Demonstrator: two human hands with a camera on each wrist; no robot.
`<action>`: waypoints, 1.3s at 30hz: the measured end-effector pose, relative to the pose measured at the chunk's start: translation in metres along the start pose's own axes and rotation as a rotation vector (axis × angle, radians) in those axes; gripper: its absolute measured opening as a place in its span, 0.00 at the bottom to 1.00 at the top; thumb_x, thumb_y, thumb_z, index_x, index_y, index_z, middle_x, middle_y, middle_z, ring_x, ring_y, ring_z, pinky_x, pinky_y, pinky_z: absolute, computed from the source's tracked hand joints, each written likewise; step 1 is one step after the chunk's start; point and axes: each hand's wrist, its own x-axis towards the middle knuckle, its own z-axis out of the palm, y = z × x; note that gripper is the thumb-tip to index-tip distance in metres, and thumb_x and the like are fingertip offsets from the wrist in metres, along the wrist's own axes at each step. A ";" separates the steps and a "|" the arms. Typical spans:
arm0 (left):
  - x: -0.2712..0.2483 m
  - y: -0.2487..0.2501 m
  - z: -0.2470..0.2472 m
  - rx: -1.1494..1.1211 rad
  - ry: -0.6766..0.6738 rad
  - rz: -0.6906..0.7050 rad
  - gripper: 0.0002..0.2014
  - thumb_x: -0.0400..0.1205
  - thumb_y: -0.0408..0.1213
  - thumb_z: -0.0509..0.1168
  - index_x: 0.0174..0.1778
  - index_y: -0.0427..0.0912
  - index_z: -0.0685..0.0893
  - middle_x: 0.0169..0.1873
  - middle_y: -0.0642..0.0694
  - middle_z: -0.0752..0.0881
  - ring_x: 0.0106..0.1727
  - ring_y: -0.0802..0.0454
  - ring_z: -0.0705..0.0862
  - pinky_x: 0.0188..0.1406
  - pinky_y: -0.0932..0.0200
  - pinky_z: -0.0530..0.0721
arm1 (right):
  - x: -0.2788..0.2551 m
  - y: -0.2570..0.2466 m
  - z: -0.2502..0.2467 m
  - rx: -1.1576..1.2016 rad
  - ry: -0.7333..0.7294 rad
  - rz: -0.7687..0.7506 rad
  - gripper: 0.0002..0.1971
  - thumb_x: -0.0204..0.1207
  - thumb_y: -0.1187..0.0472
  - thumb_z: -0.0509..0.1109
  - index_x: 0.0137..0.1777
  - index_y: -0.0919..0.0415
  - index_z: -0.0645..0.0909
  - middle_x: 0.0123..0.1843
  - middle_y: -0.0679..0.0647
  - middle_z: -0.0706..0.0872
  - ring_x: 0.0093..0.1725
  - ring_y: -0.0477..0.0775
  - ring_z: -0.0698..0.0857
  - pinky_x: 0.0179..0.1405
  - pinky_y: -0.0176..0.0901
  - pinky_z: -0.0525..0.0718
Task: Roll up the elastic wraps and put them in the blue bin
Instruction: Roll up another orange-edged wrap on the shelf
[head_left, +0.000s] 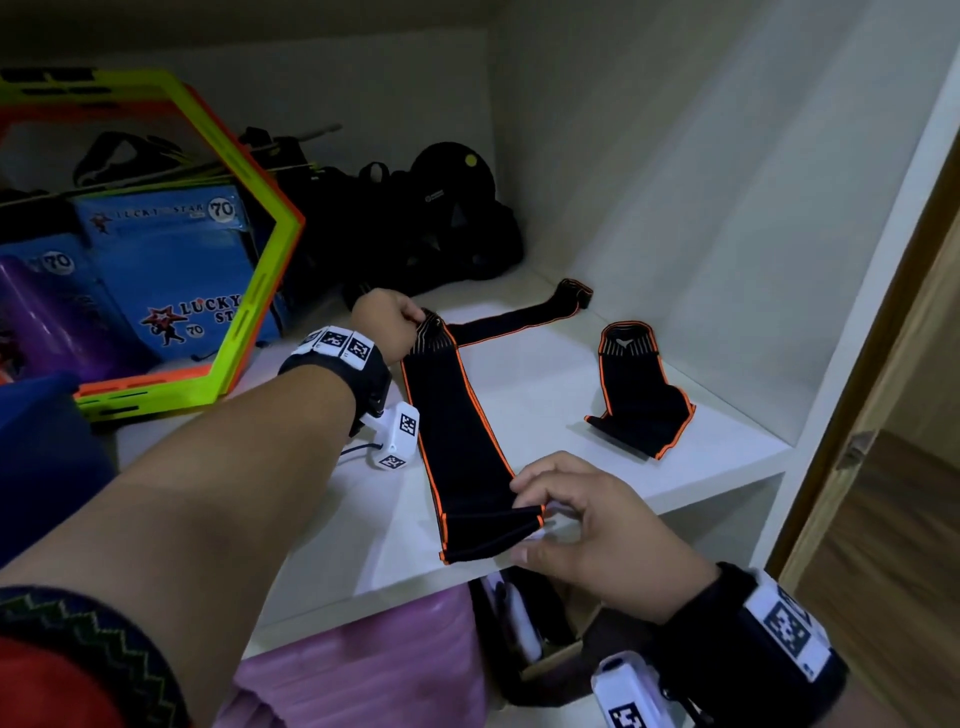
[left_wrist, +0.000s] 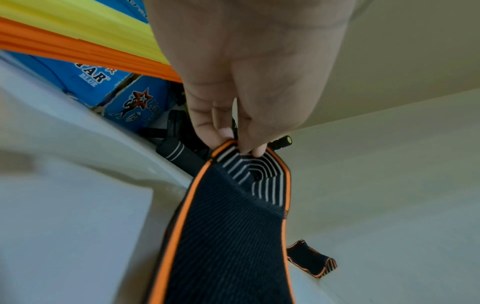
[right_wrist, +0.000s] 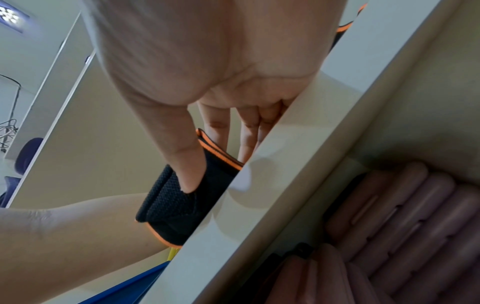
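at the lower right of the head view, the right hand (head_left: 582, 525) pinches the folded near end of a long black elastic wrap (head_left: 457, 415) with orange edging, thumb pressed on the fold at the front lip of the white shelf (head_left: 545, 384). the wrap runs up the middle of the frame to the left hand (head_left: 387, 322), whose fingertips (left_wrist: 255, 151) clamp its striped far end. a second wrap (head_left: 636, 384) lies loosely folded at centre right on the same shelf, well apart. the blue bin (head_left: 41, 441) shows at the left edge. green and orange hexagon frames (head_left: 249, 291) lean against blue boxes (head_left: 171, 260) at upper left.
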 end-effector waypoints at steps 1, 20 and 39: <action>0.000 -0.002 0.002 0.005 0.005 0.016 0.12 0.81 0.29 0.67 0.53 0.47 0.92 0.53 0.43 0.92 0.54 0.41 0.89 0.59 0.49 0.88 | 0.000 0.000 0.000 -0.007 0.001 -0.002 0.12 0.62 0.48 0.82 0.44 0.47 0.88 0.59 0.40 0.83 0.58 0.46 0.86 0.63 0.44 0.82; -0.088 0.020 -0.025 0.197 -0.196 -0.041 0.13 0.81 0.35 0.63 0.53 0.30 0.87 0.49 0.32 0.89 0.47 0.36 0.91 0.42 0.41 0.92 | 0.003 0.001 -0.005 0.100 0.004 0.012 0.20 0.62 0.67 0.65 0.53 0.50 0.85 0.57 0.46 0.85 0.54 0.49 0.84 0.63 0.47 0.79; -0.245 0.020 -0.002 -0.191 -0.079 -0.133 0.17 0.74 0.18 0.59 0.40 0.43 0.88 0.39 0.42 0.92 0.38 0.46 0.91 0.35 0.64 0.86 | 0.004 0.003 -0.004 -0.016 0.033 -0.021 0.24 0.66 0.79 0.65 0.51 0.49 0.83 0.54 0.46 0.87 0.55 0.41 0.86 0.56 0.22 0.75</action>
